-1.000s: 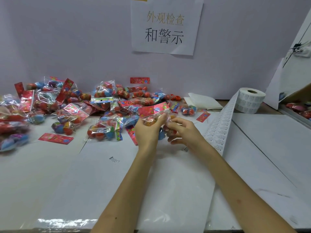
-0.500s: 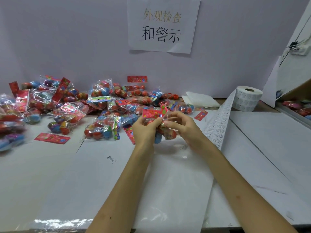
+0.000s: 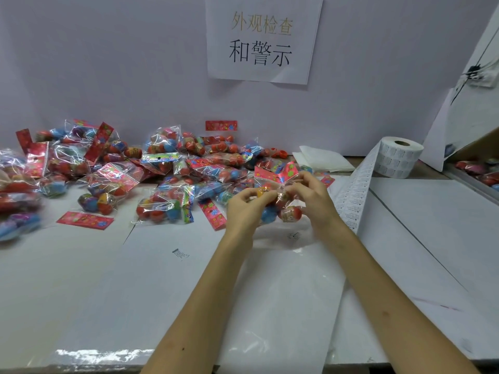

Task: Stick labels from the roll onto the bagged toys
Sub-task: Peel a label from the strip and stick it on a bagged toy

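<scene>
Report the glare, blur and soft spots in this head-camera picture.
Head view: a glare streak lies on the plastic sheet near the bottom edge; the bagged toys at far left are blurred; the wall sign is sharp; the toy bag held by left hand and right hand is slightly soft.

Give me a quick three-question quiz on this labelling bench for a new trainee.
1. True or false: the left hand and the right hand both hold the same toy bag.
2. Where does the label roll stand? A) on the person's right; B) on the person's left; C) in the left hand.
3. Fill in: the heap of loose toy bags lies mostly on the person's ___ side.

Key: 1 true; 2 A; 3 left.
</scene>
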The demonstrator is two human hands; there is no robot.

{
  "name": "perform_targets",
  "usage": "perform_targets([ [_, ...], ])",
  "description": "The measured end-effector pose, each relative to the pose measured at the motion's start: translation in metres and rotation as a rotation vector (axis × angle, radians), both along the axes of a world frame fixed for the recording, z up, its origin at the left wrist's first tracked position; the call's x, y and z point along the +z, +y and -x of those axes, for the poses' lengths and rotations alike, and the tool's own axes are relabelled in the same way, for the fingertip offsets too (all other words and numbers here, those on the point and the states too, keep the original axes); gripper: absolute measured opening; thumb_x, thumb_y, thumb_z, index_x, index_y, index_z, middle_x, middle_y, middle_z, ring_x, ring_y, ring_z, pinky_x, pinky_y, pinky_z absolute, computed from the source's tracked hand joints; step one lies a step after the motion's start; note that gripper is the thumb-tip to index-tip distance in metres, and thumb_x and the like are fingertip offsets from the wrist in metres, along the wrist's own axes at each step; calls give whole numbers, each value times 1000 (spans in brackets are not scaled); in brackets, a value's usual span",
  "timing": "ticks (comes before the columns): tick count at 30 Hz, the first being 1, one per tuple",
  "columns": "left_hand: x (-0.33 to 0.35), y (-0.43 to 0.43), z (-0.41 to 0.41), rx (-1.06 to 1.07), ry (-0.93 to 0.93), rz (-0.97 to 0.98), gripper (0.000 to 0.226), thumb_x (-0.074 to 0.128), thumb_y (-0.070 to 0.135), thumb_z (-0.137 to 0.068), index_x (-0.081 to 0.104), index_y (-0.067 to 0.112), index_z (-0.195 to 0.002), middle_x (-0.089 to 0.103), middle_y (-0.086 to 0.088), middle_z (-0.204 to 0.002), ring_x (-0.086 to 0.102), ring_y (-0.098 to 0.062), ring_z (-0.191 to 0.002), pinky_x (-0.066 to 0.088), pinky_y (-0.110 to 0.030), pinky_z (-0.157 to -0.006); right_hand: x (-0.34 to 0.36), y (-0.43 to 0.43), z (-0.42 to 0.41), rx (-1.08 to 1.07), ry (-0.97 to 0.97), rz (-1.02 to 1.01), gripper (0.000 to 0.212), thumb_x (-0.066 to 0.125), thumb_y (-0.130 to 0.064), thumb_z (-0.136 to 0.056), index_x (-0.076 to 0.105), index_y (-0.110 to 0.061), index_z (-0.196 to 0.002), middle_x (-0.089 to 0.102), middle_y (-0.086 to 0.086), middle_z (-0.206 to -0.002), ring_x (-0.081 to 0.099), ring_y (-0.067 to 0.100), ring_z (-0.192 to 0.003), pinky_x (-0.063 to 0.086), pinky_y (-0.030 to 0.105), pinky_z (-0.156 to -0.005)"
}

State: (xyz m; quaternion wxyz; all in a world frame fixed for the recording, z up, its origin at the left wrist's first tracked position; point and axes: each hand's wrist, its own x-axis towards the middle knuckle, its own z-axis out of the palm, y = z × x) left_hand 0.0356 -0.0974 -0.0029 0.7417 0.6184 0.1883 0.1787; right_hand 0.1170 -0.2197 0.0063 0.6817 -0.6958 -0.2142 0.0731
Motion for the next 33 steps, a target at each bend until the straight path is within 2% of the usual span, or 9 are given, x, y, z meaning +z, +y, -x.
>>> perform_targets([
  [5,0,2,-2,70,-34,-23,8,77,18,-85,71,17,-90,74,-8,-97,71,-22,-94,57,-32,-75,-4,3,2,37,-15,86,18,75,-32,-89,69,-15,-88,68,-5,-75,68,16,-77,56,41,-70],
  [8,-1,2,-2,103,-81,-9,10,79,21,-84,72,18,-90,75,-9,-98,72,-22,-92,60,-33,-75,-4,4,2,29,15,48,16,72,-30,-92,71,-14,-91,71,5,-86,70,22,-86,57,45,-76],
  [12,-3,0,-4,105,-101,-26,9,78,27,-88,72,20,-88,75,-6,-93,73,-21,-92,62,-33,-73,-4,3,1,5,-12,62,18,72,-29,-93,70,-11,-90,72,0,-80,72,18,-84,60,43,-85],
  [15,-3,-3,-5,79,-62,-24,29,71,38,-93,70,10,-100,73,-10,-101,72,-24,-95,64,-41,-78,-3,3,2,-13,-38,79,27,73,-29,-92,69,-2,-95,73,8,-83,73,25,-83,61,47,-85],
  [19,-5,0,-6,85,-62,-19,27,69,38,-95,73,13,-102,74,-5,-97,72,-19,-91,60,-28,-72,-3,2,4,-1,-115,132,12,74,-32,-91,71,-20,-90,74,-2,-84,74,15,-81,59,27,-70],
  [21,-6,2,-6,107,-63,-18,19,70,35,-95,74,17,-96,75,-1,-90,72,-13,-85,60,-25,-68,-3,2,4,35,-114,166,18,74,-35,-90,70,-20,-98,73,-1,-90,73,12,-79,54,23,-67],
  [23,-6,5,-5,127,-64,0,15,71,33,-94,74,21,-85,75,7,-77,71,-6,-74,56,-19,-58,-3,2,4,106,-85,200,30,75,-36,-88,68,-18,-111,71,2,-103,72,16,-91,57,27,-75],
  [27,-5,5,-4,136,-72,58,19,72,32,-94,74,23,-78,75,7,-73,73,-10,-72,55,-19,-55,-5,3,4,117,-128,197,22,81,-23,-85,73,-14,-103,72,8,-104,68,27,-101,60,40,-88],
  [33,-3,3,-1,102,-100,3,19,76,35,-90,76,16,-91,76,0,-82,73,-7,-70,59,-22,-63,-6,2,2,93,-104,151,20,83,-23,-82,75,-15,-98,78,2,-94,76,19,-86,63,38,-78],
])
